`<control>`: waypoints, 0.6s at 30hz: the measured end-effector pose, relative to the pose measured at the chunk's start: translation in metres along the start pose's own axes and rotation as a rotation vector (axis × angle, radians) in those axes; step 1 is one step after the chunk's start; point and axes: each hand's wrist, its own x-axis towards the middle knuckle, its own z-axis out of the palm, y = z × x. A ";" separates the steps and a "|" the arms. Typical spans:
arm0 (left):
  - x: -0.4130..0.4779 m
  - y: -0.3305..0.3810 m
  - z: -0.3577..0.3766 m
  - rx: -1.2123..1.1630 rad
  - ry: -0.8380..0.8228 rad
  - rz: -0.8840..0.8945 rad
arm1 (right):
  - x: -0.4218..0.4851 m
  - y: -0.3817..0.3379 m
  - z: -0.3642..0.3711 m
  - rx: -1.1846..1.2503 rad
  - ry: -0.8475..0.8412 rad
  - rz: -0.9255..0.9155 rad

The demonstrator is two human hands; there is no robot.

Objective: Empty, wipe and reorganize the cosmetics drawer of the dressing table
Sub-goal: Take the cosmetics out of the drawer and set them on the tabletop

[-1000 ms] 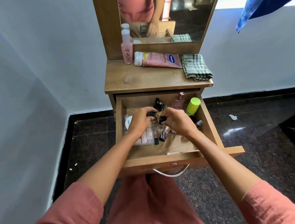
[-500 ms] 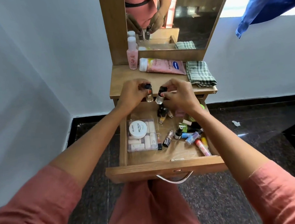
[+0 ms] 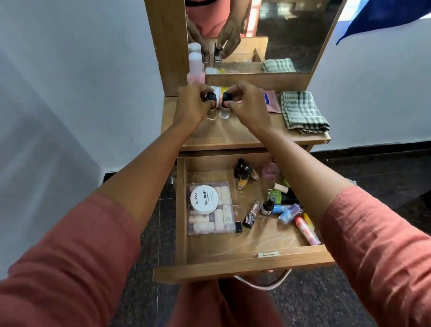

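Observation:
The wooden drawer (image 3: 243, 267) of the dressing table stands pulled out. Inside lie a clear box with a white nail polish tub (image 3: 204, 200) at the left and several small polish bottles (image 3: 269, 206) scattered at the right. Over the tabletop (image 3: 222, 137), my left hand (image 3: 192, 105) pinches the black cap of a small clear bottle (image 3: 211, 114). My right hand (image 3: 246, 104) pinches the cap of a second clear bottle (image 3: 224, 113) right beside it. Both bottles stand upright at the tabletop; whether they touch it I cannot tell.
A folded green checked cloth (image 3: 302, 112) lies on the right of the tabletop. A pink tube (image 3: 272, 102) lies behind my right hand, and a pink bottle (image 3: 195, 67) stands against the mirror (image 3: 288, 23). White wall at left, dark stone floor around.
Both hands lifted the two small bottles out of the drawer, carried them up and forward, and now hold them at the tabletop in front of the mirror.

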 end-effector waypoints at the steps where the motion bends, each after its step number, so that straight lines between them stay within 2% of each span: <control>1: 0.003 -0.002 0.002 0.007 0.001 -0.005 | 0.003 0.002 0.002 -0.003 -0.008 0.006; 18: 0.013 -0.015 0.018 -0.028 0.041 -0.044 | 0.014 0.017 0.016 -0.066 -0.075 -0.006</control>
